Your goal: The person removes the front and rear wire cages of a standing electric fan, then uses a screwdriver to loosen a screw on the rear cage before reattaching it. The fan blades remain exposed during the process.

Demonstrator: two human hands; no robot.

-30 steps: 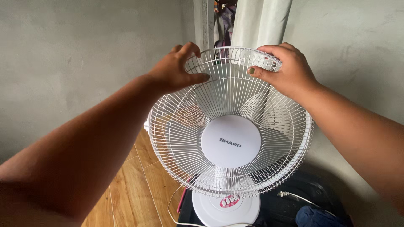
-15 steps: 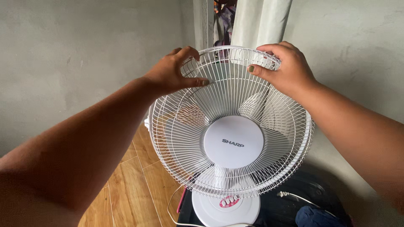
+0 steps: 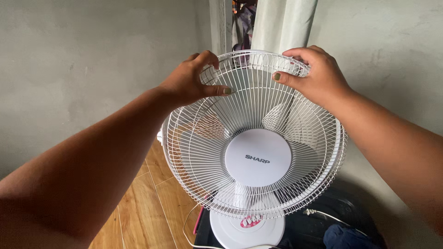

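A white desk fan [image 3: 254,152] stands upright in front of the person, its round wire front grille [image 3: 207,138] facing the camera and tipped slightly back. Both hands hold the top of that grille. The left hand [image 3: 191,83] grips the upper left rim: its fingers [image 3: 207,57] curl over the outer edge while the thumb presses against the front wires, so the rim is pinched between them. The right hand [image 3: 318,78] grips the upper right rim the same way, fingers wrapped over the top and the thumb, with a dark green nail, lying flat on the front wires. The two hands are well apart, with a clear stretch of rim between them.

Behind the wires the pale blades [image 3: 300,127] show, and a plain round white hub cap [image 3: 258,157] sits at the grille's middle. Below, the fan's round white base [image 3: 247,228] carries a pink control panel [image 3: 251,220]. The base rests on a dark, black surface [image 3: 318,226]; what that surface belongs to cannot be told. A white cord [image 3: 323,216] lies on it to the right, just beside a bundle of blue cloth [image 3: 346,237] at the lower edge.

To the left lies a wooden plank floor [image 3: 143,207]. Grey plastered walls [image 3: 92,60] rise on both sides, and a pale curtain [image 3: 284,23] hangs behind the fan
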